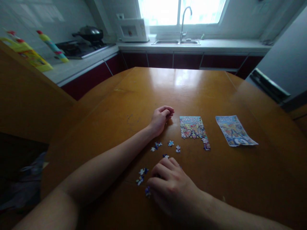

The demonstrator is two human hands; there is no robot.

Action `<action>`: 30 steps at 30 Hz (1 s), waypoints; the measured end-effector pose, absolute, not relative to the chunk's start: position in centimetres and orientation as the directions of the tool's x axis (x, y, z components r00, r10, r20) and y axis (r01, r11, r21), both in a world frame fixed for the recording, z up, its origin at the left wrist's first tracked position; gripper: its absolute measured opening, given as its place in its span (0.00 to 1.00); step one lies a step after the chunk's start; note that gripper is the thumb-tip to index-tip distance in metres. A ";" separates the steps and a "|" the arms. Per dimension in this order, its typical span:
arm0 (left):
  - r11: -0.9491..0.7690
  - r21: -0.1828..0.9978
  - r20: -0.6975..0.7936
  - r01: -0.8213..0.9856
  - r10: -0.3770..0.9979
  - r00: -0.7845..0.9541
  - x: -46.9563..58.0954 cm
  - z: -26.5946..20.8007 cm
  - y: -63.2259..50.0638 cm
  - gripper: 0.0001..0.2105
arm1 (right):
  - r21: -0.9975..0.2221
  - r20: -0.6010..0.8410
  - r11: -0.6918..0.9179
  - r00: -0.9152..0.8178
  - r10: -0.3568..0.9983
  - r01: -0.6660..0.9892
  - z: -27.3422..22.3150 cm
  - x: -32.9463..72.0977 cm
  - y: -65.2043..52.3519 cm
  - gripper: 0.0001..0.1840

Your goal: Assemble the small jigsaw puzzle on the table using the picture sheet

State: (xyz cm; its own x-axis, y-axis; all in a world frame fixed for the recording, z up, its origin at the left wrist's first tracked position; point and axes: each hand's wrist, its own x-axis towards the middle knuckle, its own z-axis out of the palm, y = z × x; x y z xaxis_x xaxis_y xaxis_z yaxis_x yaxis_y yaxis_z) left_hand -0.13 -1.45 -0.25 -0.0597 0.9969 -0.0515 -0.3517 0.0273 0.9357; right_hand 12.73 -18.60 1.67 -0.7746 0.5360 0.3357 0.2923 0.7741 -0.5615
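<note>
My left hand (162,118) rests on its side on the wooden table, its fingers loosely curled in and nothing showing in them. To its right lies a partly joined jigsaw puzzle (192,127), complete along the top, with a strip of pieces running down its right side. My right hand (174,187) is low over the loose pieces nearer me, fingers bent and drawn together; what is under the fingertips is hidden. A dark blue puzzle piece (148,191) peeks out beside the thumb. More loose puzzle pieces (141,175) lie to the left, and a light blue piece (170,143) lies between the hands.
A creased picture sheet (235,130) lies right of the puzzle on the table (115,105). Beyond are a counter with a sink (165,42), a microwave (131,30) and a wok on a stove (90,33). Cleaner bottles (28,52) stand at the left.
</note>
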 end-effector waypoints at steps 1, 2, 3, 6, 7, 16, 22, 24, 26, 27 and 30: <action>0.027 0.936 -0.051 -0.352 0.997 -0.059 -0.1 -0.2 -1.5 0.05 | -0.567 0.353 0.768 -0.754 0.554 0.299 1.8 13.0 -18.2 0.05; 0.027 0.936 -0.050 -0.351 0.997 -0.058 -0.1 -0.2 -1.5 0.05 | -0.576 0.369 0.754 -0.723 0.584 0.315 2.0 13.5 -17.6 0.06; 0.026 0.937 -0.049 -0.349 0.997 -0.056 -0.1 -0.2 -1.5 0.05 | -0.592 0.382 0.732 -0.682 0.624 0.338 2.2 14.1 -16.8 0.07; 0.012 0.939 -0.033 -0.344 0.998 -0.055 -0.1 -0.3 -1.6 0.05 | -0.665 0.435 0.617 -0.454 0.778 0.421 2.8 16.4 -13.9 0.10; 0.010 0.939 -0.031 -0.343 0.998 -0.055 -0.1 -0.3 -1.6 0.05 | -0.682 0.449 0.585 -0.380 0.809 0.439 3.0 17.2 -12.8 0.09; 0.014 0.942 -0.035 -0.336 0.998 -0.058 -0.1 -0.2 -1.5 0.05 | -0.653 0.499 0.543 -0.239 0.833 0.528 2.8 19.6 -9.5 0.09; 0.008 0.937 -0.025 -0.350 0.999 -0.045 -0.2 -0.3 -1.5 0.04 | -0.619 0.405 0.604 -0.455 0.793 0.502 2.4 18.3 -11.1 0.09; 0.010 0.935 -0.028 -0.354 0.998 -0.047 -0.2 -0.3 -1.5 0.04 | -0.616 0.372 0.596 -0.477 0.796 0.515 2.3 18.2 -11.3 0.09; 0.014 0.934 -0.032 -0.357 0.998 -0.047 -0.2 -0.3 -1.5 0.04 | -0.619 0.365 0.579 -0.458 0.810 0.531 2.2 18.2 -11.3 0.09; 0.014 0.934 -0.033 -0.358 0.998 -0.048 -0.2 -0.3 -1.5 0.04 | -0.619 0.370 0.572 -0.442 0.817 0.539 2.1 18.2 -11.2 0.09; 0.011 0.936 -0.030 -0.353 0.998 -0.048 -0.2 -0.3 -1.4 0.04 | -0.613 0.383 0.544 -0.386 0.839 0.573 1.9 18.5 -10.9 0.09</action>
